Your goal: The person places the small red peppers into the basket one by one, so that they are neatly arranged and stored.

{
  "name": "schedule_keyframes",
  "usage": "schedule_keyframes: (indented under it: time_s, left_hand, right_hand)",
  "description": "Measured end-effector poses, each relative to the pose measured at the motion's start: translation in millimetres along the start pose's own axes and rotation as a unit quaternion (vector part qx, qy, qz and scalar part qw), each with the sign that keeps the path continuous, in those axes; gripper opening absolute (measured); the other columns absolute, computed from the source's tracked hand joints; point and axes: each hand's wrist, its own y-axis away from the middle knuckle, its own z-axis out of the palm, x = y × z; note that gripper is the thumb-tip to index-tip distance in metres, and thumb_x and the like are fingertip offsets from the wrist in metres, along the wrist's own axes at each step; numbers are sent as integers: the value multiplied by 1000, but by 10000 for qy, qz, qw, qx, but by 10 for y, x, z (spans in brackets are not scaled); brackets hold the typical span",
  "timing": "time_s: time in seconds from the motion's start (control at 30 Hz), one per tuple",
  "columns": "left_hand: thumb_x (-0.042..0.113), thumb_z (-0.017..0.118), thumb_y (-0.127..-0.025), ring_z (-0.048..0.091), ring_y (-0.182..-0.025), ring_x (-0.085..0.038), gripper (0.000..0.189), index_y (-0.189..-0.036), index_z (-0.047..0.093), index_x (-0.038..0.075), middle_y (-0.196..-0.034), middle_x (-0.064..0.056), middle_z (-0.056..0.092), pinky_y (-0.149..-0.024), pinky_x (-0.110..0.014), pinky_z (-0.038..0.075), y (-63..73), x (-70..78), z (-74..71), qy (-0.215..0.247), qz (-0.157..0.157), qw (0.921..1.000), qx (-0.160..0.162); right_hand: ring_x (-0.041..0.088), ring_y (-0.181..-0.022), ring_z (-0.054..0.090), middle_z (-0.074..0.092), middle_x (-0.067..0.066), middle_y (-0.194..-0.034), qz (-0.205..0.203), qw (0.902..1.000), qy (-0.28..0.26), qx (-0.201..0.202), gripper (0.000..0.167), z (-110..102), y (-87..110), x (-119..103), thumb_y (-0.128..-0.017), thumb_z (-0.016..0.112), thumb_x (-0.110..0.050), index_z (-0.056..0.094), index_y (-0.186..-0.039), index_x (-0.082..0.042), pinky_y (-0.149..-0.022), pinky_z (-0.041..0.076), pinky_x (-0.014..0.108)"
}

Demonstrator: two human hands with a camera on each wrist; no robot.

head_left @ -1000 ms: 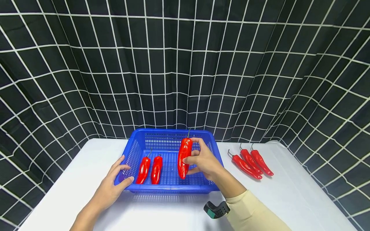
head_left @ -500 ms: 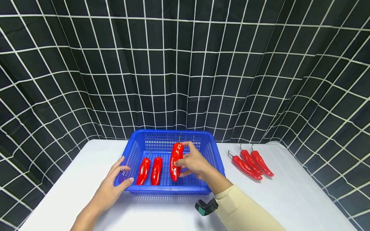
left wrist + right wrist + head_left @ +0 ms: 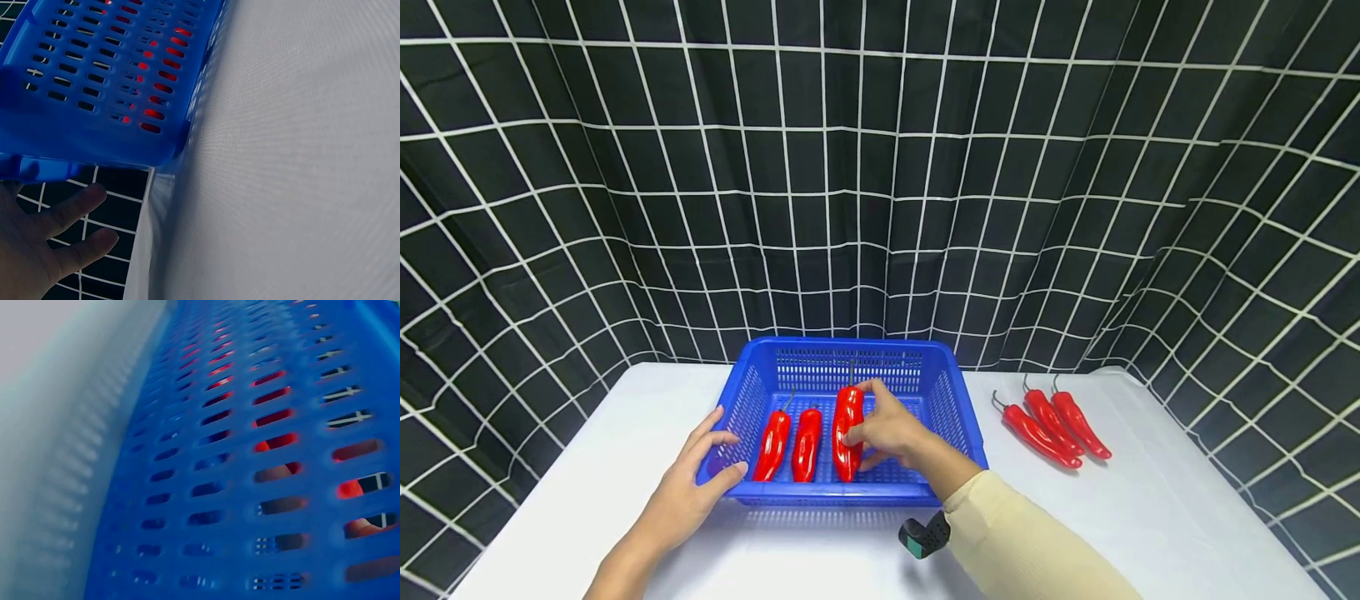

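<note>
In the head view a blue slotted basket [image 3: 865,493] sits on the white table, with two red peppers [image 3: 772,446] [image 3: 807,443] lying side by side in its left half. My right hand [image 3: 891,427] reaches over the right side and grips a third red pepper [image 3: 847,433], stem pointing away, low inside the basket to the right of those two. My left hand [image 3: 688,483] rests on the basket's left front corner, thumb and fingers spread. In the right wrist view the basket wall [image 3: 206,487] mostly hides the hand; bits of red show through the slots.
Three more red peppers [image 3: 1051,421] lie on the white table [image 3: 1150,517] to the right of the basket. Behind the table and at both sides hangs a black curtain [image 3: 865,167] with a white grid. My right wrist wears a black band [image 3: 925,533].
My right hand has moved left and down with the pepper, lowering it into the basket near the two others. The left hand stays on the basket corner.
</note>
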Motion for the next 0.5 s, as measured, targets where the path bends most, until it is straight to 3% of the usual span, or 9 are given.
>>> schedule_keyframes:
  time_s: [0.3, 0.5]
  left_hand:
    - [27, 66, -91, 15, -140, -45, 34, -117, 57, 8, -157, -8, 21, -97, -76, 16, -2, 18, -5, -1, -54, 10000, -21]
    - [26, 66, -91, 15, -140, -45, 33, -117, 57, 9, -157, -8, 21, -97, -76, 17, -7, 15, -3, -50, -54, 10000, -21]
  right_hand:
    - [36, -71, 65, 53, 22, -99, 343, 9983, 464, 130, 73, 92, -35, 18, -74, 67, 17, 34, -132, -12, -50, 55, 50]
    - [37, -69, 65, 53, 22, -96, 478, 9968, 634, 91, 70, 152, -64, 47, -74, 66, 18, 34, -129, -10, -48, 55, 50]
